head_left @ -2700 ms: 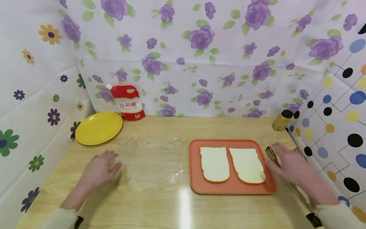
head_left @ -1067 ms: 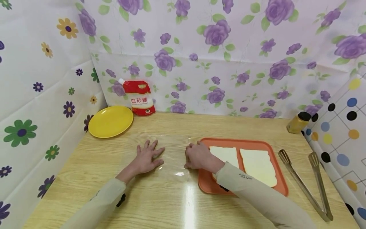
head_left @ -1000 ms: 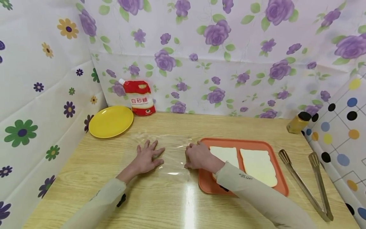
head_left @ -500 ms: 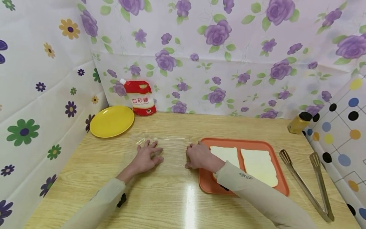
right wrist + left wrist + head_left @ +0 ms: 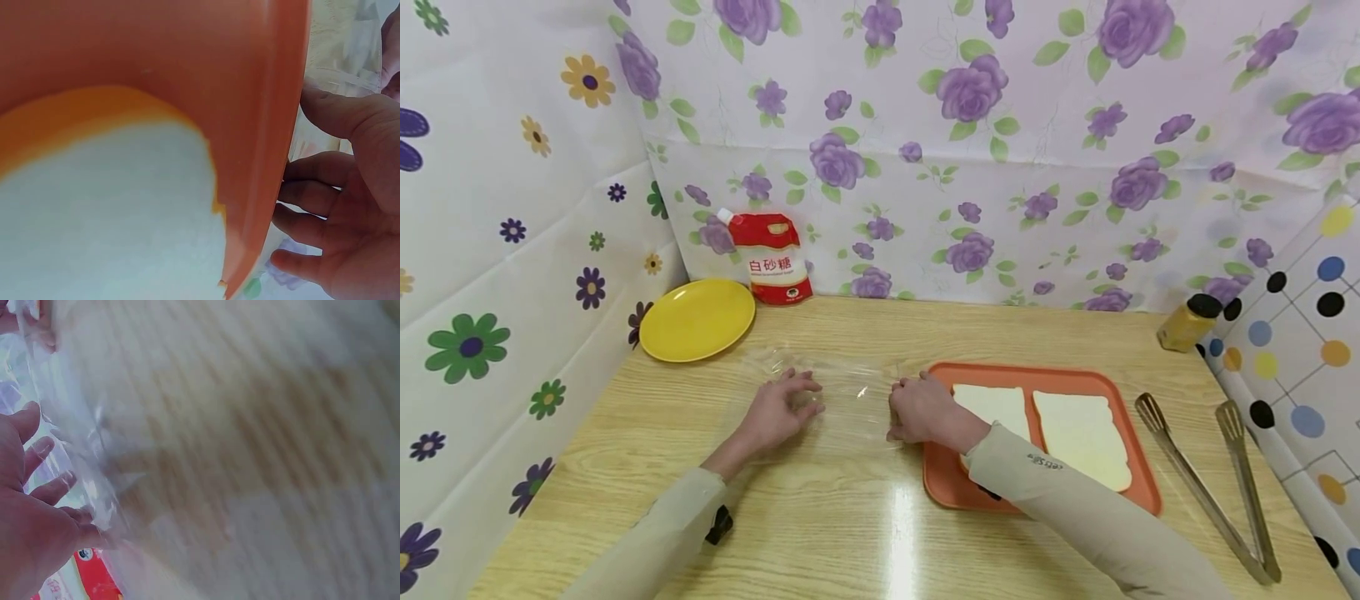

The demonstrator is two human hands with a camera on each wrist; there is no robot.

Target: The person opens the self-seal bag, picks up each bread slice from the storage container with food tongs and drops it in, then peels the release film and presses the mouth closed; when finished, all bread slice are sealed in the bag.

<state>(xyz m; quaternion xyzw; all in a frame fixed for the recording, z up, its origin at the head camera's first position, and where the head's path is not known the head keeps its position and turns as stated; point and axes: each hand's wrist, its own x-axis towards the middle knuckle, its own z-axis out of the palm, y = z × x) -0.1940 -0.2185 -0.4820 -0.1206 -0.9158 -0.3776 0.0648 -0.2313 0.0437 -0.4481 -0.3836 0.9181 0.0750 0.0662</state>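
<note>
On the red and white sugar pouch [image 5: 778, 287] we read three large red Chinese characters, 白砂糖, meaning white granulated sugar. Beneath them runs a line of smaller Latin lettering, and lower down sits a small dark emblem [image 5: 793, 292] with tiny pale marks below; these are too small for us to read. The right sleeve [image 5: 1078, 496] bears a short dark word whose letters we cannot settle. In the left wrist view, the pouch's characters are cut off and blurred

An orange tray [image 5: 942, 490] blocks your right hand [image 5: 921, 408] at three o'clock, while bare tabletop [image 5: 820, 525] offers you passage toward six.
</note>
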